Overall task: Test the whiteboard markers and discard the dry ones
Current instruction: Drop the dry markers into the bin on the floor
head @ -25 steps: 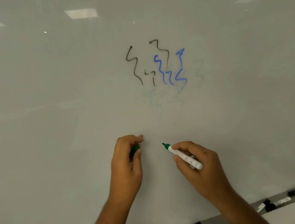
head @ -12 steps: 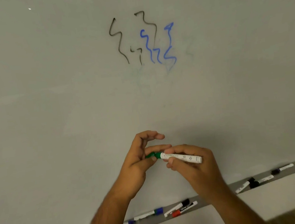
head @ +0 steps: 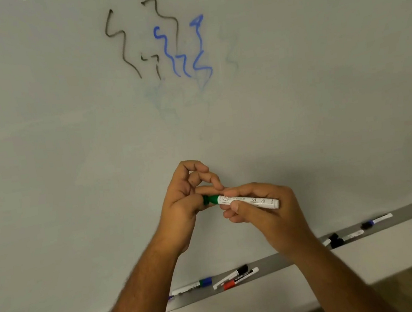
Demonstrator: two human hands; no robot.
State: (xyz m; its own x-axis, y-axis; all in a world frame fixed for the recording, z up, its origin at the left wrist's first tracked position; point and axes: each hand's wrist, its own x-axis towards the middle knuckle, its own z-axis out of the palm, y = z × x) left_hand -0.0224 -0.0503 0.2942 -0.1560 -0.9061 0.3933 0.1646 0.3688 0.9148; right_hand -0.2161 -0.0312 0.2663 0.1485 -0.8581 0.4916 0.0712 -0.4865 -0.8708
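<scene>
Left grip pinches green cap, apparently seated; cylindrical white marker.

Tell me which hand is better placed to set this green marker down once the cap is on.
Right, probably. The right hand grips the green marker by its white barrel, while the left hand only pinches the green cap end. The tray lies below.

Left hand: thumb and curled fingers pinch the green cap. Right hand: grip closed around the marker barrel. Both forearms rise from below.
</scene>
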